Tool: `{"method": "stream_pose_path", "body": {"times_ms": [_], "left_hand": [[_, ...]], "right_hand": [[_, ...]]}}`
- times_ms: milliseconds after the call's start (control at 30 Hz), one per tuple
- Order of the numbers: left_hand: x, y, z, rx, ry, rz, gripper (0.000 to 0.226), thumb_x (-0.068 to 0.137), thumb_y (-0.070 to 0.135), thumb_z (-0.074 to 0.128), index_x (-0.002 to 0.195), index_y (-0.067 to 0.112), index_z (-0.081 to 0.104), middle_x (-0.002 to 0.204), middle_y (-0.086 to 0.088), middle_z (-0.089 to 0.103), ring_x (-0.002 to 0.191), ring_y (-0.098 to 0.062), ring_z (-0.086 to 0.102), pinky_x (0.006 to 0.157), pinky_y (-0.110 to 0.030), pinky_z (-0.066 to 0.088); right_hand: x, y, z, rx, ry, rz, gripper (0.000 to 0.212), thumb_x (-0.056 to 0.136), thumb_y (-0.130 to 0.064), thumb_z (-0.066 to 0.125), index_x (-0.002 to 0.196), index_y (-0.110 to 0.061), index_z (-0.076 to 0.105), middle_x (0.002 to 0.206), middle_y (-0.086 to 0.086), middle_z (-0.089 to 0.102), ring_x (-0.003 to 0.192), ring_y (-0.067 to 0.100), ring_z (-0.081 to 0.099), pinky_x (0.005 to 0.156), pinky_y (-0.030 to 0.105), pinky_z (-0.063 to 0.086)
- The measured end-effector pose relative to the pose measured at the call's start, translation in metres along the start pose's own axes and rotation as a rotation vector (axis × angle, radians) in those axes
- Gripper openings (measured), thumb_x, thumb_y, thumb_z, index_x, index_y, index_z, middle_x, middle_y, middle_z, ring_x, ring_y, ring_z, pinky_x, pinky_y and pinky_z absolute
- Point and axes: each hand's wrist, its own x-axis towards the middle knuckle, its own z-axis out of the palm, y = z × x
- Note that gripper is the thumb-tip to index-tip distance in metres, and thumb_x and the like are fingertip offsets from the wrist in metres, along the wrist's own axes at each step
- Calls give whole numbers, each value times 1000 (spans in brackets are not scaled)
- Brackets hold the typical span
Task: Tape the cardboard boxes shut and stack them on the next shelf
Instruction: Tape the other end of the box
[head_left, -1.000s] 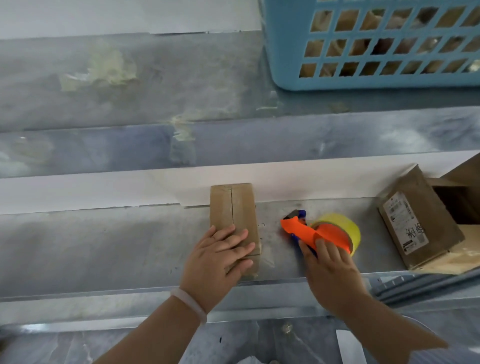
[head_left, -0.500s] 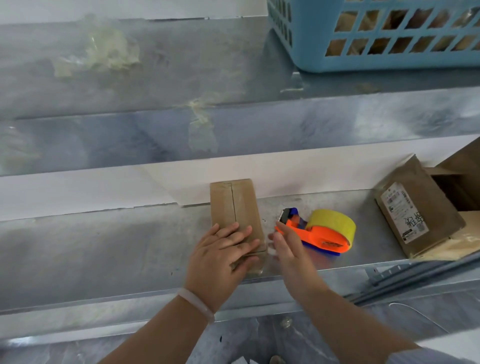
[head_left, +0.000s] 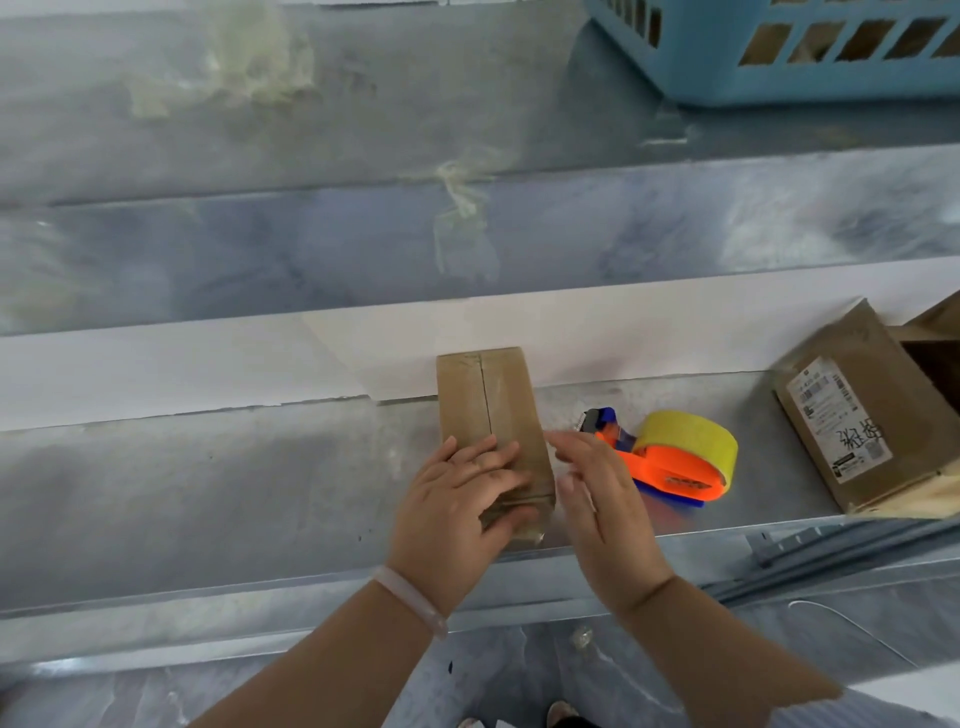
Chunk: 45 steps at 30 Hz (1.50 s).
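The long grey shelf holds it all. The small cardboard box lies in the middle, its long side pointing away from the person, and its seam runs the same way. The orange tape gun sits just right of the box. The left hand lies flat on the near end of the box, fingers straight and close together, pressing down. The right hand is between box and tape gun, fingers straight, holding nothing, just beside the box's right side, so it looks best placed to rub that side next
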Motion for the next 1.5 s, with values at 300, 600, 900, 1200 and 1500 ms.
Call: {"method": "stream_pose_path", "body": {"times_ms": [300, 600, 900, 1200, 1500], "left_hand": [[-8, -37, -15, -108, -30, 161, 42, 86, 40, 61, 115, 12, 70, 129, -3, 62, 128, -14, 50, 106, -36, 42], [-14, -46, -13, -66, -51, 230, 41, 96, 31, 52, 132, 12, 57, 141, -2, 51, 138, -18, 40, 112, -31, 36], [-41, -7, 20, -860, -6, -468, 62, 99, 54, 25, 150, 27, 2, 159, 15, 13, 145, 0, 15, 114, -15, 20], [-10, 12, 10, -1106, 132, -684, 59, 90, 49, 58, 142, 29, 39, 132, 7, 60, 121, -9, 56, 101, -34, 47], [-6, 14, 31, -913, 247, -761, 51, 100, 30, 45, 148, 22, 32, 135, 3, 56, 119, -9, 57, 101, -38, 48]], "right_hand": [[12, 14, -18, -337, -103, -396, 37, 88, -38, 62, 116, -16, 71, 129, 6, 63, 105, 29, 66, 90, 43, 52], [2, 10, -13, -305, -107, -336, 39, 95, -35, 52, 123, -13, 66, 135, 7, 58, 111, 26, 64, 94, 41, 52], [-38, -10, 28, 366, -198, 270, 64, 100, -33, 34, 153, -39, -2, 157, -33, 8, 146, -4, 8, 116, 12, 16], [-12, -32, 36, 412, 48, 487, 47, 88, -64, 47, 133, -57, 34, 131, -43, 38, 125, -17, 36, 93, 8, 38], [4, -31, 52, 387, 131, 571, 46, 101, -32, 44, 147, -34, 38, 136, -14, 55, 120, -2, 53, 100, 22, 47]]}}
